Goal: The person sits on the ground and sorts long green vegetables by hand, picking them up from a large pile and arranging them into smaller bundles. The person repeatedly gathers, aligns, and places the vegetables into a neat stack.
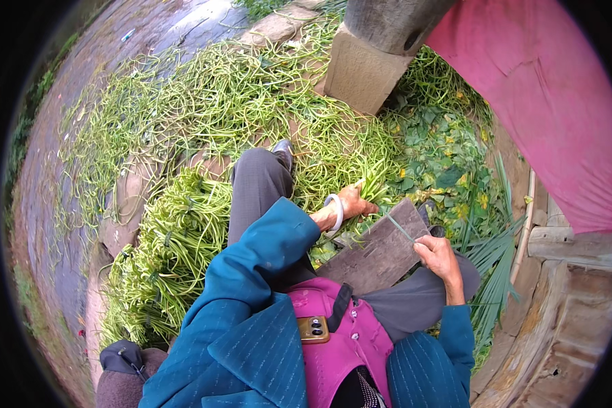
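A small bunch of long green stems is gripped in my left hand, which has a pale bangle at its wrist. My right hand pinches one end of a narrow green leaf strip. That strip runs taut up toward the bunch; its far end by my left hand is hard to make out. Below and between both hands a weathered wooden board lies slanted by my legs. Tied bundles of the same stems are heaped at my left side.
Loose stems cover the ground ahead. Green and yellowing leaves lie ahead right. A post on a stone base rises in front. Pink cloth hangs at right. A fan of long narrow leaves lies near my right knee, before wooden planks.
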A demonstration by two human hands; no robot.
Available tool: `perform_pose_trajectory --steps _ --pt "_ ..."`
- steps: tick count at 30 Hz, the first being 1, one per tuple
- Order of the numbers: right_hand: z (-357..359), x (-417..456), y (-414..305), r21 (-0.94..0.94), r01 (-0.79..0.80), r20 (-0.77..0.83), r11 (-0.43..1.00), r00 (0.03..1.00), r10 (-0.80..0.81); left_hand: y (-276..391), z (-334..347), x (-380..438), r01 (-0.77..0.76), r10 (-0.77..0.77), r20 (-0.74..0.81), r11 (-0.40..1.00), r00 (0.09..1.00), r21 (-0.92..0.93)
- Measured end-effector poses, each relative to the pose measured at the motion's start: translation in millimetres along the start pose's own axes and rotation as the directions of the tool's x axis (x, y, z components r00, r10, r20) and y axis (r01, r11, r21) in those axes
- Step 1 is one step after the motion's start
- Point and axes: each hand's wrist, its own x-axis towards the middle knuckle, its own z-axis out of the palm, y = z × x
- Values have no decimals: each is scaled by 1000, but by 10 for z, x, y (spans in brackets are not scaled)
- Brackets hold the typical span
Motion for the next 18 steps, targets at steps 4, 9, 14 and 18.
perform_pose_trajectory --steps 4,9,14,18 --pt "22 -151 -378 -171 190 -11 967 981 -195 -282 -4 152 24 3 -77 936 997 351" --pt "175 -264 -696 -319 434 -17 842 886 -463 -394 42 172 -105 179 -30 696 983 711" --pt "344 -285 -956 -479 622 68 620 730 -680 -207 160 8 -122 159 42 528 986 840" --pt "307 -206 -1131 -579 655 127 485 661 -740 -33 288 -220 -187 105 161 333 981 924"
